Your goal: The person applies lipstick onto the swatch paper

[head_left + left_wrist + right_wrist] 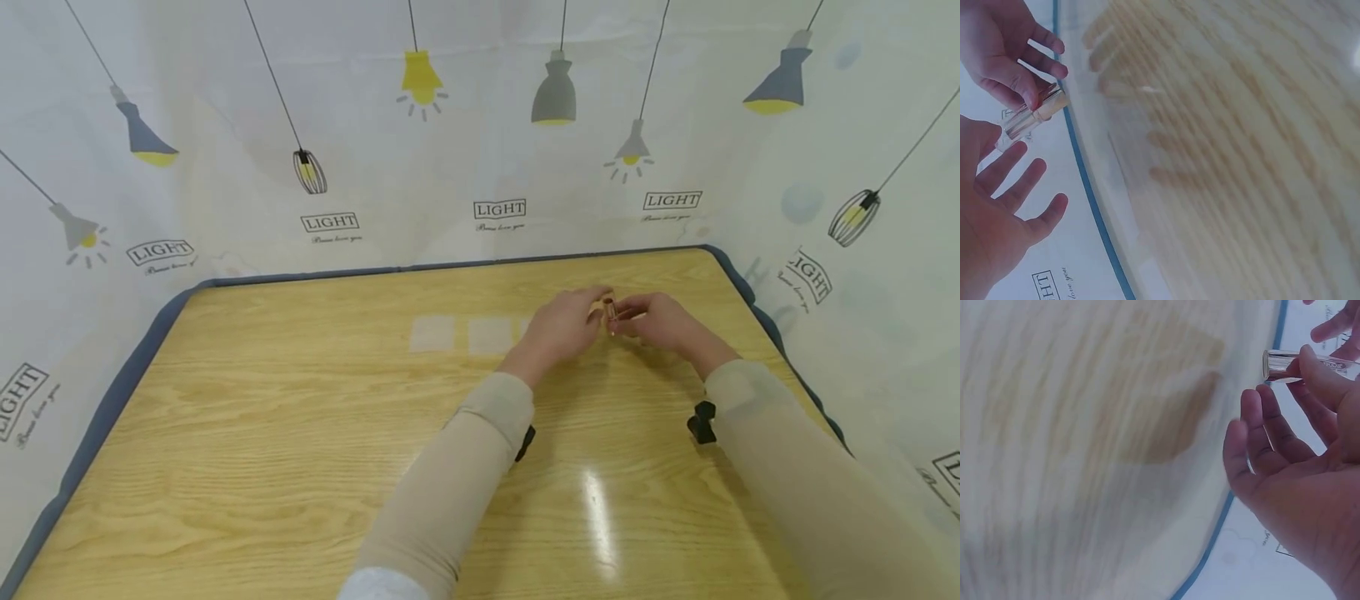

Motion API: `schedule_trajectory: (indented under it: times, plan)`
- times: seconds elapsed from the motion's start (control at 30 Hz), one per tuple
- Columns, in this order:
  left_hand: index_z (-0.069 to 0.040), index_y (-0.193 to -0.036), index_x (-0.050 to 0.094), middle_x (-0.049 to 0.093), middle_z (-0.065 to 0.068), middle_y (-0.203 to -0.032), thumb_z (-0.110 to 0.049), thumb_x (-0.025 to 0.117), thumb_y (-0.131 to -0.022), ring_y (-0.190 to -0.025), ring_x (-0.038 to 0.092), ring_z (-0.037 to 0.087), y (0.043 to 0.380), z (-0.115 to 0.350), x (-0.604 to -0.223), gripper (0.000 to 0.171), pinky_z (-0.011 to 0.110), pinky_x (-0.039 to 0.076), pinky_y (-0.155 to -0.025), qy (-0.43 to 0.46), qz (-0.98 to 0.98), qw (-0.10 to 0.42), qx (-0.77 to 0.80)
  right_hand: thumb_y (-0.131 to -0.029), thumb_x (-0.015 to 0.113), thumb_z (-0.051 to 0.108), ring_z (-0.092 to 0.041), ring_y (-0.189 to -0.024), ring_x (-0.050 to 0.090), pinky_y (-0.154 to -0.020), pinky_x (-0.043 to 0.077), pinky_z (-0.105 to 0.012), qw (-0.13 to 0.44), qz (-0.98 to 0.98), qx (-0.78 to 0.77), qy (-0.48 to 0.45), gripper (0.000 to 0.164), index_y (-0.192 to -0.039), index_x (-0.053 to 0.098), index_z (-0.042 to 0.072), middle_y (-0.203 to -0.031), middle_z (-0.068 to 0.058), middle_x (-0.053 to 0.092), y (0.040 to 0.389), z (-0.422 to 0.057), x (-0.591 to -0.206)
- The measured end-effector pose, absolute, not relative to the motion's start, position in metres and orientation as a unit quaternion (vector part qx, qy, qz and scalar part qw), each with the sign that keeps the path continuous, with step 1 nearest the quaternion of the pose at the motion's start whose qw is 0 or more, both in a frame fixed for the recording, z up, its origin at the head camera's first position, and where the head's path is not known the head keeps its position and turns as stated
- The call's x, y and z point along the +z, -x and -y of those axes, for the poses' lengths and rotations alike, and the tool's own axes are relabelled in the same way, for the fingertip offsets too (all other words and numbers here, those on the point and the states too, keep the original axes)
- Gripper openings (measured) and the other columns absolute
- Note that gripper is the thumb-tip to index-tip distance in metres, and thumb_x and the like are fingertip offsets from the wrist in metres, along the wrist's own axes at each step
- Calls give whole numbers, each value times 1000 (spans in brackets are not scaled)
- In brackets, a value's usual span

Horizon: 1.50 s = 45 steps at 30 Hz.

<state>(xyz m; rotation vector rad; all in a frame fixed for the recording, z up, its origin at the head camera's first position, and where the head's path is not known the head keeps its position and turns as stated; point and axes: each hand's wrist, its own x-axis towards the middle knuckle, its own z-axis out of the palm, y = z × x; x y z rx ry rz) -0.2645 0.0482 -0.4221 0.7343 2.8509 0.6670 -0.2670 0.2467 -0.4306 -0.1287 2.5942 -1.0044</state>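
A small, slender cosmetic tube, clear with a shiny metallic end, is held between the two hands above the far right part of the table. My right hand pinches it between thumb and forefinger; in the right wrist view the thumb lies along the tube and the other fingers are spread. The left hand pinches the clear end between thumb and forefinger. Its remaining fingers stay loosely extended in the left wrist view, below the tube. Fingers hide part of the tube.
The wood-grain table has a blue padded edge. Pale square patches, including one white square, lie in a row left of the hands. A white curtain printed with lamps surrounds the table at the back and sides.
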Motion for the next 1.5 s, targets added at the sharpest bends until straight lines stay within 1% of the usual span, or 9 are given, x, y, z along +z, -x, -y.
schedule_trajectory:
  times: [0.1, 0.27, 0.33, 0.53, 0.7, 0.8, 0.93, 1.17, 1.5]
  plan:
    - [-30, -163, 43, 63, -2, -153, -31, 47, -115, -98, 70, 18, 263, -45, -421, 48, 33, 55, -76, -239, -940, 62, 235, -106, 66, 33, -42, -132, 61, -104, 55, -53, 167, -916, -361, 53, 55, -151, 57, 2, -147, -27, 61, 265, -246, -427]
    - [-28, -162, 44, 63, -3, -153, -33, 51, -114, -122, 71, 20, 257, -36, -416, 49, 36, 60, -99, -204, -931, 45, 299, -108, 64, 33, -44, -138, 56, -116, 46, -63, 149, -900, -406, 53, 54, -153, 55, 4, -151, -26, 58, 258, -243, -416]
    - [-26, -158, 50, 63, -4, -152, -32, 54, -113, -134, 65, 19, 253, -31, -415, 46, 37, 58, -107, -186, -921, 26, 342, -109, 63, 33, -42, -134, 59, -112, 49, -60, 143, -892, -427, 47, 52, -152, 56, 6, -151, -25, 58, 253, -240, -412]
    - [-14, -142, 63, 72, 3, -135, -28, 65, -108, -125, 69, 23, 234, -9, -412, 37, 39, 61, -99, -141, -851, -19, 506, -109, 61, 37, -32, -119, 68, -97, 52, -41, 117, -872, -472, 51, 49, -150, 60, 9, -142, -22, 65, 230, -213, -402]
    - [-20, -149, 57, 75, 5, -127, -26, 67, -107, -121, 70, 23, 214, 13, -410, 43, 47, 58, -103, -126, -799, -26, 587, -110, 59, 37, -28, -111, 68, -89, 53, -28, 85, -858, -503, 68, 47, -149, 62, 11, -135, -19, 69, 206, -182, -393]
    - [-24, -152, 56, 75, 8, -126, -24, 66, -107, -119, 71, 26, 200, 24, -409, 46, 49, 59, -104, -115, -783, -30, 611, -110, 59, 38, -22, -107, 68, -88, 54, -26, 73, -846, -523, 71, 46, -149, 62, 13, -134, -17, 69, 192, -167, -390]
    - [-18, -143, 64, 75, 13, -124, -21, 67, -106, -118, 71, 29, 174, 36, -409, 37, 49, 59, -105, -92, -763, -48, 639, -110, 61, 35, -16, -100, 69, -86, 56, -24, 53, -827, -556, 65, 44, -147, 64, 12, -128, -18, 71, 168, -146, -389]
    - [-13, -131, 71, 76, 12, -119, -19, 69, -105, -114, 72, 26, 129, 60, -410, 27, 49, 57, -108, -61, -752, -60, 653, -107, 66, 22, -13, -89, 70, -80, 58, -21, 29, -776, -629, 46, 32, -134, 69, 4, -102, -5, 71, 129, -115, -400]
    - [-14, -124, 73, 77, 7, -115, -20, 71, -104, -110, 74, 21, 116, 89, -400, 21, 46, 57, -108, -54, -766, -69, 637, -105, 70, 20, -15, -80, 67, -65, 53, -23, 5, -792, -609, 51, 24, -124, 76, 6, -89, -9, 72, 120, -107, -394]
